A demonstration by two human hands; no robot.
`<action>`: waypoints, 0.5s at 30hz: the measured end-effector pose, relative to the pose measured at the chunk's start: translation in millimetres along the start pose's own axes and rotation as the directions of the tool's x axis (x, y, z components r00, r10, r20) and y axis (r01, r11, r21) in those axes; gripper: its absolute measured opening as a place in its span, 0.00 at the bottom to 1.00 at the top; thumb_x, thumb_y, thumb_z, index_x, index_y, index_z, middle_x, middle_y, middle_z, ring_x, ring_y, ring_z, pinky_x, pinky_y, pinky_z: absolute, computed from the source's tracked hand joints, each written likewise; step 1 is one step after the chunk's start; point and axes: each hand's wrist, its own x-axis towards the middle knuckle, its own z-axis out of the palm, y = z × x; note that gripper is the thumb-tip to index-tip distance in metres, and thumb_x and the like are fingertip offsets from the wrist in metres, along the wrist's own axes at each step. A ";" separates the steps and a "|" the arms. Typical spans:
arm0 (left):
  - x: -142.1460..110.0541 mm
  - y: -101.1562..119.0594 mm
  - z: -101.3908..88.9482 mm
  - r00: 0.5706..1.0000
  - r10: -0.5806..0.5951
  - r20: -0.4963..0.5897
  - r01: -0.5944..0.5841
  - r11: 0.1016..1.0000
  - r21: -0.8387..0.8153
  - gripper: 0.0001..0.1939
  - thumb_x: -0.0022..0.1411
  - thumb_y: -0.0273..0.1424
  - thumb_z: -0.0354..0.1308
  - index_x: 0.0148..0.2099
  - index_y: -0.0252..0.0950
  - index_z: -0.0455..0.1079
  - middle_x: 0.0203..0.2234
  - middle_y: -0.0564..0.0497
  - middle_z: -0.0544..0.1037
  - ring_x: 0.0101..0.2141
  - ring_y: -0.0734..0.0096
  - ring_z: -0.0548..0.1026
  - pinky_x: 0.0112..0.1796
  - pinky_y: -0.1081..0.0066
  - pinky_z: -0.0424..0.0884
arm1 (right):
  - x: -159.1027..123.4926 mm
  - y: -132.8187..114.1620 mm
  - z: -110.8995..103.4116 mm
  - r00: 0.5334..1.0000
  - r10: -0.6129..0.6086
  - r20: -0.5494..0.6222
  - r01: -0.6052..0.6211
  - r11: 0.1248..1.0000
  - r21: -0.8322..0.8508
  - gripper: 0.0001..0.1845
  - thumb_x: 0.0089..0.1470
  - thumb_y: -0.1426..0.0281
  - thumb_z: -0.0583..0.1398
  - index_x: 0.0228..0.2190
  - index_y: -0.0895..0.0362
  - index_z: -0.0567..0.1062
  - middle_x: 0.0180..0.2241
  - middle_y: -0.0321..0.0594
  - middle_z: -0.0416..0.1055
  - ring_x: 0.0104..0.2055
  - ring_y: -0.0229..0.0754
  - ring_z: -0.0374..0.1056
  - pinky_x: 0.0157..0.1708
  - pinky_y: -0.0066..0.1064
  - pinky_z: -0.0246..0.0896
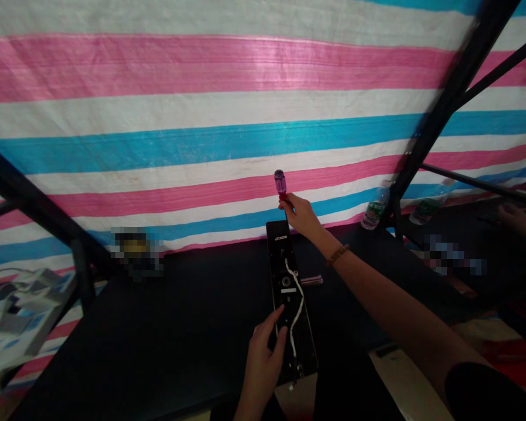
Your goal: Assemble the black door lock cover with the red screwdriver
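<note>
A long black panel (293,304) lies lengthwise on the black tabletop, with a white cable (296,318) running down it and a small round part near its middle. My right hand (298,211) grips a screwdriver (280,182) just below its purple and red handle, which points upward. The screwdriver's shaft reaches down toward the far end of the panel; its tip is too dark to make out. On the panel's left edge rests my left hand (265,345), thumb and fingers apart, with nothing held in it.
Right of the panel lies a small pinkish item (311,280). A plastic bottle (374,210) stands by the right-hand frame post (438,111). White electrical parts (30,304) are stacked at left. Striped sheeting (201,146) hangs behind. At far right shows another person's hand (519,219).
</note>
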 end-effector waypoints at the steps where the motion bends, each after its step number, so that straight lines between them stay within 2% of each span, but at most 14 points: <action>1: -0.1 -0.3 0.2 1.000 0.001 -0.002 -0.001 1.000 0.002 0.21 0.67 0.41 0.56 0.59 0.42 0.74 0.52 0.44 0.80 0.52 0.57 0.77 0.54 0.58 0.73 | -0.5 -0.6 0.0 1.000 -0.005 -0.001 0.005 1.000 -0.002 0.05 0.61 0.71 0.54 0.34 0.54 0.70 0.32 0.42 0.79 0.33 0.44 0.74 0.36 0.34 0.65; 7: -0.6 -0.9 0.3 1.000 0.003 0.000 -0.003 1.000 0.001 0.21 0.67 0.40 0.56 0.60 0.43 0.74 0.52 0.44 0.80 0.53 0.57 0.77 0.54 0.58 0.72 | -3.0 -2.9 -4.4 0.999 -0.018 -0.034 0.018 1.000 0.015 0.06 0.62 0.69 0.53 0.35 0.54 0.70 0.32 0.42 0.78 0.33 0.43 0.73 0.37 0.35 0.66; 15: -0.1 -1.5 0.2 1.000 -0.019 0.007 0.019 1.000 0.000 0.22 0.67 0.41 0.56 0.60 0.42 0.73 0.53 0.44 0.80 0.53 0.57 0.77 0.54 0.57 0.72 | -7.1 8.4 -4.8 0.998 0.045 -0.047 -0.040 0.993 0.110 0.06 0.63 0.67 0.54 0.36 0.54 0.70 0.33 0.43 0.78 0.33 0.43 0.74 0.36 0.35 0.69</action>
